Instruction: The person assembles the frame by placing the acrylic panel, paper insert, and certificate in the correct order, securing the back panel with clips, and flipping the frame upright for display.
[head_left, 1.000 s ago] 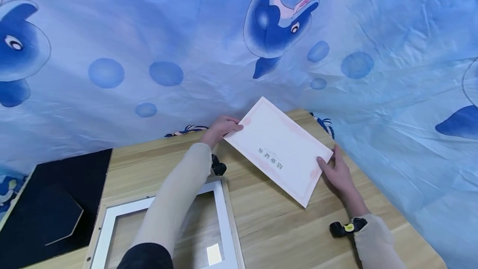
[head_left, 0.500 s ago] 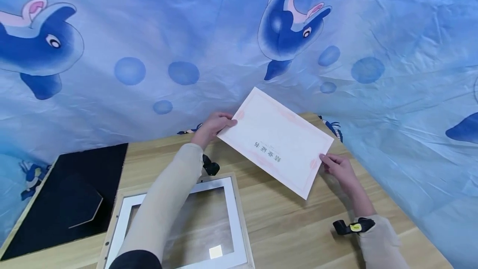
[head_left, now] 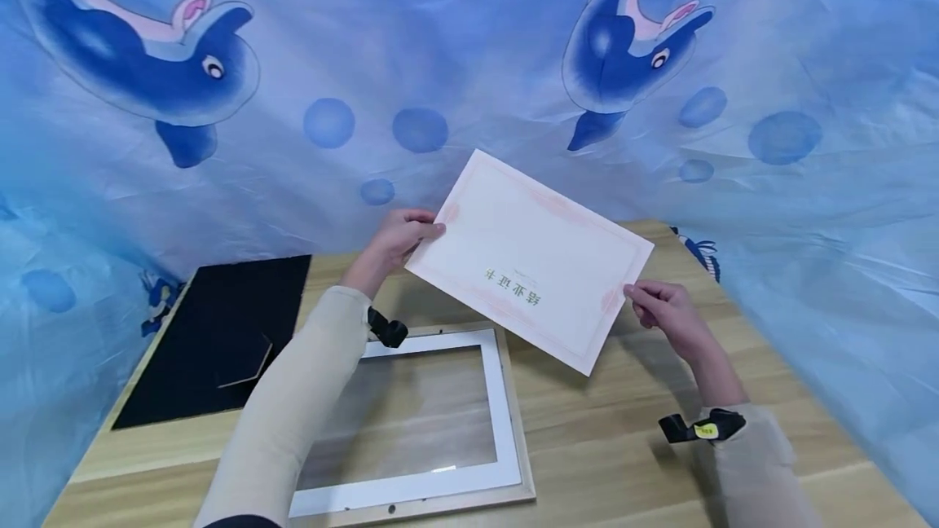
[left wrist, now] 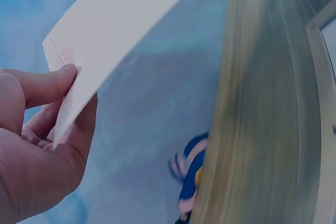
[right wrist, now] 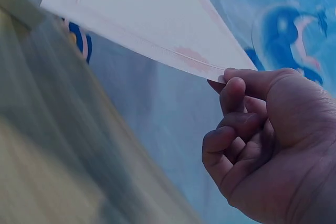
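A white certificate (head_left: pixel 543 243) with a pink border and printed Chinese characters is held tilted above the table, its lettering upside down in the head view. My left hand (head_left: pixel 399 239) pinches its left edge, thumb on the printed face and fingers behind, as the left wrist view shows on the certificate (left wrist: pixel 110 35). At the opposite edge, my right hand (head_left: pixel 671 316) pinches the border between thumb and index finger, the other fingers curled below. Under my left forearm lies a picture frame (head_left: pixel 517 438) with a white mat and a clear pane.
On the left of the wooden table (head_left: pixel 609 463) lies a black backing board (head_left: pixel 220 332) with a stand flap slightly raised. Blue cloth (head_left: pixel 484 47) printed with dolphins hangs behind the table and along its sides.
Both hands have carried the certificate left and a little up, toward the frame. The head view has turned left, showing more of the frame and backing board.
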Motion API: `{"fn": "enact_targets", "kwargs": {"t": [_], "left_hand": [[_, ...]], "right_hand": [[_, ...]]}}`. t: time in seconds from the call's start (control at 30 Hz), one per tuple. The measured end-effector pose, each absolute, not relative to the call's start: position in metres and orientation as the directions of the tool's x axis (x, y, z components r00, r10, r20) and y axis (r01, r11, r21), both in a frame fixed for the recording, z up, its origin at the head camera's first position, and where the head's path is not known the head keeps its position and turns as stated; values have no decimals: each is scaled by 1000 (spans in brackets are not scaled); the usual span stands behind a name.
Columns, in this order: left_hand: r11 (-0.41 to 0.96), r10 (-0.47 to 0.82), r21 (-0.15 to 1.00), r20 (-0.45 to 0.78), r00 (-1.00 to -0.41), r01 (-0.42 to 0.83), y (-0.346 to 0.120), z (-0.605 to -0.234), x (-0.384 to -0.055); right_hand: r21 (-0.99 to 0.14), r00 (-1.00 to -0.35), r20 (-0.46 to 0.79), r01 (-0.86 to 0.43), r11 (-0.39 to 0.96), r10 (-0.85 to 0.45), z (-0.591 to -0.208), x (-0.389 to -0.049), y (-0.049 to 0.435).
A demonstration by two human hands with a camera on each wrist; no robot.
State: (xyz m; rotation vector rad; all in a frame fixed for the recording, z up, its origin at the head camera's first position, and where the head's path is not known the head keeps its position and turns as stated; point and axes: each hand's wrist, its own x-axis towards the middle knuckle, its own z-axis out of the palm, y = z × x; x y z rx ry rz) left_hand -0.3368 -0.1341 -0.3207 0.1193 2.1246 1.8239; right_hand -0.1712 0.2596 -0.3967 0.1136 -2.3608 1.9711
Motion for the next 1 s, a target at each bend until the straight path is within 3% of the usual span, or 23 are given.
{"fn": "enact_targets", "kwargs": {"t": [0.53, 1.0], "left_hand": [[178, 239, 982, -107, -965, -65, -177, -302, -319], [326, 273, 942, -12, -962, 81, -231, -300, -284]], "right_hand": [[-900, -979, 189, -204, 385, -77, -359, -202, 244], [-883, -939, 304, -340, 324, -160, -343, -202, 216]]}}
